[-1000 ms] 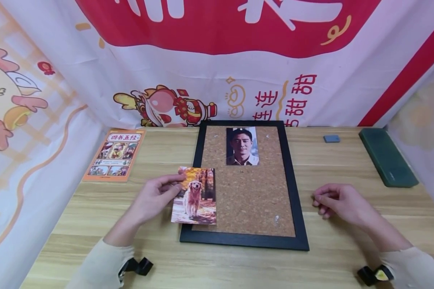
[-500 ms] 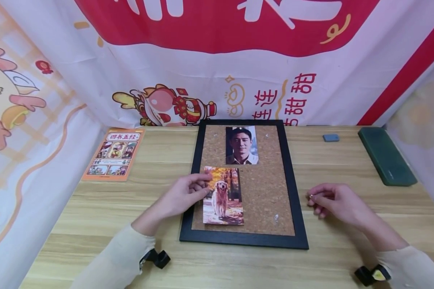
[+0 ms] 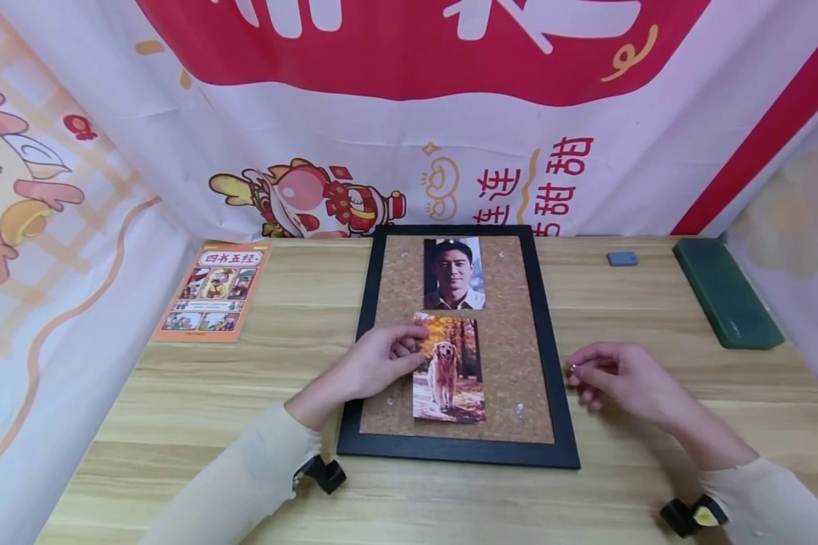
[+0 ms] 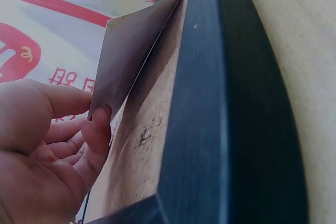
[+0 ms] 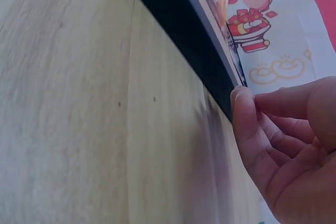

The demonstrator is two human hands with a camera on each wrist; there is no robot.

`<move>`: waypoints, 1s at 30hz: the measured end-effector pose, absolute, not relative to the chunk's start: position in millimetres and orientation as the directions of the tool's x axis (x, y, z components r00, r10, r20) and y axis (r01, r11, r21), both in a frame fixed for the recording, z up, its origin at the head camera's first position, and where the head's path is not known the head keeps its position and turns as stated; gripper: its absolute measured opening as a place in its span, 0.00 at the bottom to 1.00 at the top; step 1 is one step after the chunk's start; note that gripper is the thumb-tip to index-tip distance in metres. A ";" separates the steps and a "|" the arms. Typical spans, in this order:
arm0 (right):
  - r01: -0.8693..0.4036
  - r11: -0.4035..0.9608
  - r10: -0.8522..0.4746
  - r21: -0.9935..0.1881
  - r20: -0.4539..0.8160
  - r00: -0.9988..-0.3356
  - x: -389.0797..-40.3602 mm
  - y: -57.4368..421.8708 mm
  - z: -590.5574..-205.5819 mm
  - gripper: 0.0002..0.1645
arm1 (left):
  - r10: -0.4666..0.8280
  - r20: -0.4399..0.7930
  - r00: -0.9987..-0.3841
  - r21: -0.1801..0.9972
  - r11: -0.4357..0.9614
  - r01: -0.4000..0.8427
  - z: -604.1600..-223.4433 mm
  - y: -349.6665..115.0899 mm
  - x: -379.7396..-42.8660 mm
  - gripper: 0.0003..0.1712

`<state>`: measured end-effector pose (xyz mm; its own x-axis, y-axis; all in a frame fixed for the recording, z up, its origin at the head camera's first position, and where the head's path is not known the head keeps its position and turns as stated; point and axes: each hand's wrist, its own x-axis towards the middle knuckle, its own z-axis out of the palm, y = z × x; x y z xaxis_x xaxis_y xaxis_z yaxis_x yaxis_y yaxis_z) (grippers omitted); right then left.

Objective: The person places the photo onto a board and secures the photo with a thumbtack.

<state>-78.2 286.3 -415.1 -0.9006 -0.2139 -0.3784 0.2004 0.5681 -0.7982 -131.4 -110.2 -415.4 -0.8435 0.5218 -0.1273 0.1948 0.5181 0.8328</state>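
Observation:
The left hand pinches the left edge of a photo of a golden retriever, held over the corkboard. In the left wrist view the photo's back stands tilted above the cork, one far corner close to it. The right hand hovers just right of the black frame, thumb and forefinger pinched on a tiny pale thing that looks like a push pin; the fingers mostly hide it. A portrait photo hangs from a small pin at the board's top.
Clear push pins stick in the cork near its corners. An orange comic booklet lies left of the board. To the right are a small blue block and a dark green case. A printed cloth backs the wooden table.
My left hand has carried the dog photo rightward, from over the frame's left side to below the portrait. The right hand has drifted slightly left toward the frame.

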 end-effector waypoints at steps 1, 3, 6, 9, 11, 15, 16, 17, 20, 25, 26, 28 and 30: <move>0.199 0.571 -0.213 -0.796 -0.379 -0.901 -78.6 285.2 -414.5 0.16 | 0.526 -0.125 -0.841 0.829 0.521 0.203 -416.3 -109.2 -132.3 0.23; 0.196 0.567 -0.217 -0.800 -0.374 -0.902 -79.2 282.3 -412.9 0.16 | 0.538 -0.119 -0.835 0.818 0.529 0.225 -418.2 -107.1 -134.1 0.22; 0.200 0.549 -0.221 -0.812 -0.371 -0.902 -80.9 275.7 -409.8 0.16 | 0.549 -0.118 -0.828 0.800 0.546 0.248 -421.1 -104.7 -136.3 0.22; 0.196 0.515 -0.245 -0.834 -0.363 -0.899 -83.8 266.5 -406.8 0.16 | 0.539 -0.137 -0.831 0.784 0.572 0.242 -422.0 -101.8 -137.1 0.22; 0.186 0.495 -0.265 -0.849 -0.352 -0.898 -86.9 259.7 -405.1 0.15 | 0.534 -0.147 -0.833 0.775 0.585 0.238 -422.5 -100.1 -137.7 0.22; 0.172 0.457 -0.304 -0.873 -0.335 -0.892 -96.4 243.9 -400.6 0.14 | 0.536 -0.154 -0.830 0.762 0.599 0.245 -420.5 -97.5 -138.4 0.23; 0.173 0.449 -0.311 -0.877 -0.335 -0.890 -99.8 239.2 -399.6 0.13 | 0.537 -0.156 -0.829 0.759 0.603 0.247 -420.1 -97.5 -138.7 0.23; 0.177 0.444 -0.316 -0.878 -0.338 -0.886 -103.3 234.3 -398.5 0.13 | 0.537 -0.158 -0.829 0.756 0.606 0.248 -419.7 -97.4 -138.9 0.23; 0.166 0.432 -0.342 -0.887 -0.331 -0.880 -115.5 219.4 -396.1 0.13 | 0.531 -0.166 -0.831 0.750 0.615 0.244 -418.8 -97.3 -139.2 0.23; 0.182 0.379 -0.376 -0.907 -0.331 -0.865 -137.3 196.4 -397.4 0.14 | 0.527 -0.173 -0.832 0.754 0.615 0.232 -419.2 -97.2 -139.4 0.23; 0.193 0.366 -0.381 -0.910 -0.336 -0.861 -141.3 192.5 -398.3 0.14 | 0.527 -0.173 -0.832 0.756 0.612 0.231 -419.5 -97.2 -139.5 0.23; 0.211 0.351 -0.385 -0.912 -0.346 -0.856 -148.3 185.6 -400.0 0.14 | 0.529 -0.171 -0.831 0.759 0.609 0.231 -419.9 -97.1 -139.8 0.23; 0.231 0.342 -0.379 -0.911 -0.359 -0.853 -154.0 179.4 -401.5 0.14 | 0.528 -0.169 -0.832 0.760 0.607 0.231 -420.4 -97.0 -140.3 0.23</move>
<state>-154.0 179.4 -401.5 -0.8528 -0.3792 -0.3590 0.2311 0.3423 -0.9107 -140.3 -97.0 -420.4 -0.8321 0.5283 -0.1690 0.2312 0.6073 0.7600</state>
